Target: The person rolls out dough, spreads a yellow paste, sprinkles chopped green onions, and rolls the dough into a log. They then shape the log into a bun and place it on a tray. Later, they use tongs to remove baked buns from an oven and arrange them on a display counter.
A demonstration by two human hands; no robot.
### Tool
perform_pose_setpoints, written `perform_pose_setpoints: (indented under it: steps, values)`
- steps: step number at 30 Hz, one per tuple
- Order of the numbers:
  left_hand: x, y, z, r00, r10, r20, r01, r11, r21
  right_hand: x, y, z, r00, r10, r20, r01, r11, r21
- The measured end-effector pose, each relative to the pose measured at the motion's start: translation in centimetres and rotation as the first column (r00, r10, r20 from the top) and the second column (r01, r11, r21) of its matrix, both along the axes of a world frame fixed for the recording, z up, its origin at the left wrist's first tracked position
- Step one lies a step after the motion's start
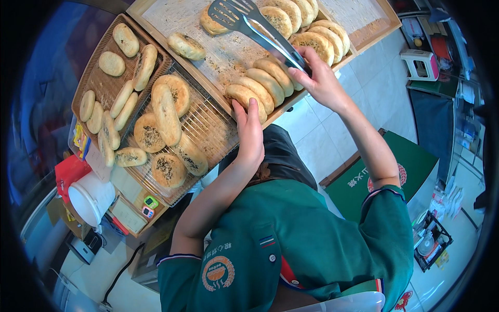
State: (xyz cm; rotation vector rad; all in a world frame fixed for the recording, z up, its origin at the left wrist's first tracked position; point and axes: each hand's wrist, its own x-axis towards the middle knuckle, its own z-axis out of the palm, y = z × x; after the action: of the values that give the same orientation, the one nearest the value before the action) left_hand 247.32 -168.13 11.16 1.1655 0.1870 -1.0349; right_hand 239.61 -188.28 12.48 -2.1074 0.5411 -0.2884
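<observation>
My right hand (323, 79) is closed round a pair of dark tongs (262, 37) with slotted heads. The tongs point up and to the left, over a wooden tray (215, 89) holding round baked flatbreads. Along the tray's near edge leans a row of flatbreads (266, 83), overlapping on their sides. My left hand (250, 132) is at the left end of this row, its outstretched fingers and thumb touching the end flatbread (244, 96). One seed-topped flatbread (213, 22) lies partly under a tong head, and I cannot tell whether they touch.
Left of the tray, a wire rack (215, 136) holds round and long breads. Beyond it, a woven basket (166, 65) holds more. A white bucket (91, 196) and two small timers (149, 205) are at the lower left. A green-topped surface (403, 151) stands on the right.
</observation>
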Motion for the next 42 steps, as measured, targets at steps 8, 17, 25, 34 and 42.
perform_pose_setpoints:
  steps: [8, 17, 25, 34, 42]
  values:
    - [1.1, 0.0, -0.5, 1.000, -0.001, 0.016, 0.002, 0.999, -0.054, -3.8, -4.8, 2.3, 0.904, -0.409, -0.127, 0.382, 0.904, -0.189]
    - [2.2, 7.1, 0.1, 0.709, -0.277, 0.649, 0.175, 0.960, 0.218, 3.8, -5.4, 3.3, 0.906, 0.051, -0.420, 0.304, 0.612, 0.730]
    - [4.4, 16.6, 2.8, 0.646, -0.496, 0.581, 0.327, 0.867, 0.376, 10.8, -3.2, -1.6, 0.925, 0.038, -0.378, 0.347, 0.315, 0.883]
    - [-4.1, 41.5, -7.3, 0.765, -0.599, 0.236, 0.101, 0.474, 0.875, 15.9, -9.2, -1.0, 0.895, -0.125, -0.429, 0.176, 0.981, 0.082]
    - [-13.0, 51.4, -15.6, 0.627, -0.777, -0.055, 0.359, 0.225, 0.906, 16.4, -18.5, 4.0, 0.801, -0.282, -0.529, 0.149, 0.949, -0.279]
